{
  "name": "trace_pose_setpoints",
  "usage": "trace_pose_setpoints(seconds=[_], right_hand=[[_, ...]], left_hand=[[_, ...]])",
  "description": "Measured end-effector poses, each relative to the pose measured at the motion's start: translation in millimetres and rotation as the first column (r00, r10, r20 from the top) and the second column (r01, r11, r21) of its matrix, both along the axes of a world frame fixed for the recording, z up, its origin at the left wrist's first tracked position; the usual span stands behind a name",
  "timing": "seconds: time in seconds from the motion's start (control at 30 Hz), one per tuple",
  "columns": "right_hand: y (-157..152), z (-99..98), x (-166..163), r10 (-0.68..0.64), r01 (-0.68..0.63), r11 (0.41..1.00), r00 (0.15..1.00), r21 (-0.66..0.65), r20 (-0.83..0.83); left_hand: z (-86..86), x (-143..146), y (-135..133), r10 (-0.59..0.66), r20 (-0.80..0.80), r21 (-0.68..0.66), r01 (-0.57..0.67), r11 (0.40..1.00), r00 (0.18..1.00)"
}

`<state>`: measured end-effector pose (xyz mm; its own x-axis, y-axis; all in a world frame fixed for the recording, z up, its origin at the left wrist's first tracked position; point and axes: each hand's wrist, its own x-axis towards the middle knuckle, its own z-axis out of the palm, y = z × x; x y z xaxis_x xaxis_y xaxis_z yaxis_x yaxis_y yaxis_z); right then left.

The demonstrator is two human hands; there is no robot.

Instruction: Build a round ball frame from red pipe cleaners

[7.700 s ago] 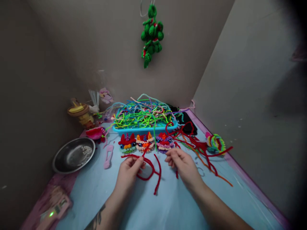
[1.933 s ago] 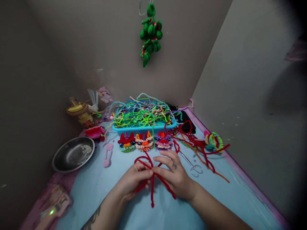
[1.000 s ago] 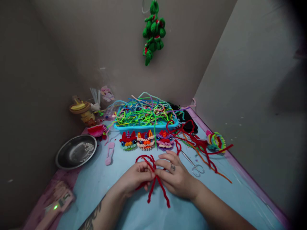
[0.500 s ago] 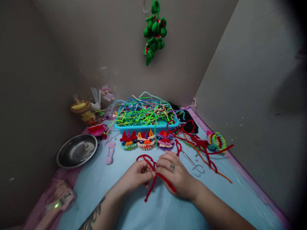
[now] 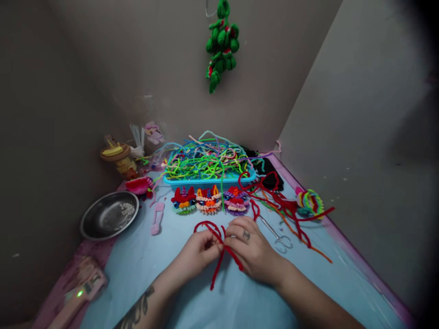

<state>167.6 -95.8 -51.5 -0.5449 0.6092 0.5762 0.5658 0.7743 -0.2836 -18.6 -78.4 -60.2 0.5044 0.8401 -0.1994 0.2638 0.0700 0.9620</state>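
Low over the blue table (image 5: 240,301), the left hand (image 5: 195,253) and right hand (image 5: 252,249) meet, fingers pinching a red pipe cleaner (image 5: 214,237) where its strands cross; a loop rises beyond them, two ends trail toward the person. Scissors (image 5: 276,235) lie just right. Farther off sit three small pipe-cleaner heads (image 5: 208,201), then a blue tray (image 5: 209,181) of coloured stems.

Left forearm (image 5: 144,304), the one showing a tattoo, and right forearm (image 5: 308,299) are angling in toward each other from the bottom edge. Left hand (image 5: 198,252) and right hand (image 5: 253,250) are meeting fingertip to fingertip in the middle, both pinching closed, with the right hand's other fingers curling loosely forward.
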Motion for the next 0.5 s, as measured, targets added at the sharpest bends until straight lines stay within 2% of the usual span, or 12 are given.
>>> trace_pose_setpoints(seconds=[0.17,0.27,0.4,0.5], right_hand=[[3.7,-0.3,1.2,-0.031,0.010,0.975,0.995,-0.223,-0.094],[4.3,3.3,0.0,-0.049,-0.008,0.937,0.987,-0.348,-0.155],[5.1,6.8,-4.4,-0.119,-0.003,0.863,0.971,-0.506,-0.209],[6.8,5.3,-7.6,-0.197,0.030,0.777,0.961,-0.629,-0.197]], left_hand=[[0.7,0.3,-1.6,0.012,-0.178,0.262,0.035,0.964,0.984],[3.0,-0.5,-2.7,-0.011,-0.231,0.349,0.093,0.932,0.973],[8.5,-0.6,-5.0,-0.042,-0.252,0.410,0.146,0.900,0.967],[12.5,0.2,-6.5,-0.051,-0.273,0.449,0.174,0.876,0.961]])
